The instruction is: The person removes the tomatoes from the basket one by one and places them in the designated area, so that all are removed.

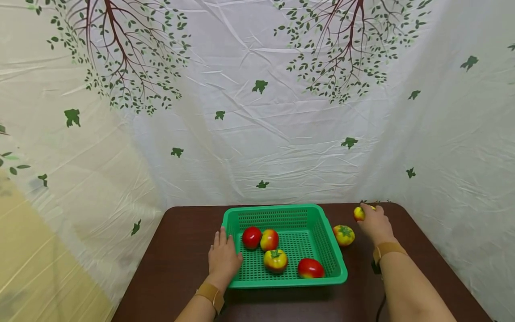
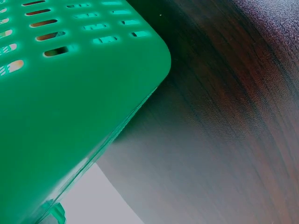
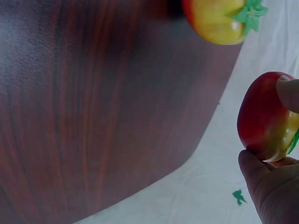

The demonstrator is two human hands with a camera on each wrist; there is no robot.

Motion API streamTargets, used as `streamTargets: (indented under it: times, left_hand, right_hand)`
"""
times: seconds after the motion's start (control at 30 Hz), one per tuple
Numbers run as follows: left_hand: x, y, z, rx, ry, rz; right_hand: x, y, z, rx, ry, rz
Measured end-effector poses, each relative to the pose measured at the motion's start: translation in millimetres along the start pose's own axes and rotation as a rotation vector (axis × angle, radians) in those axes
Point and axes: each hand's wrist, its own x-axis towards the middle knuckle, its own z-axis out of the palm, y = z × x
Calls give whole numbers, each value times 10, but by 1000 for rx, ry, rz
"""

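Observation:
My right hand [image 1: 377,227] grips a red-and-yellow tomato [image 1: 358,214] near the table's back right corner. In the right wrist view, thumb and fingers hold that tomato [image 3: 262,116] from opposite sides; whether it touches the table I cannot tell. Just left of this hand, a second yellow-and-red tomato [image 1: 344,235] with a green star-shaped calyx lies beside the basket. The left hand [image 1: 224,258] rests with straight fingers on the left rim of the green plastic basket [image 1: 281,283]. Only the basket's outer wall [image 2: 70,107] shows in the left wrist view; that hand is out of frame there.
Inside the basket lie several tomatoes, among them a red one [image 1: 251,237] and a yellow one [image 1: 275,261]. The dark brown wooden table [image 1: 181,250] ends at a white curtain [image 1: 249,147] with printed leaves. A black cable [image 1: 380,308] hangs by the right forearm.

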Motion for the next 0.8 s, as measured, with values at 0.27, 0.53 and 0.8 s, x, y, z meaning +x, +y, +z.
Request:
streamTargets:
  times: [0.27,0.53,0.8]
  left_hand:
    - [-8,-14,6,1,6,1]
    - [-7,-12,-4,-2,6,-1]
    - [-9,-18,-8,4,1,2]
  right_hand:
    - [-33,85,92,19,-11,30]
    - [-44,127,178,18,-34,36]
    - [-47,184,249,21,-42,35]
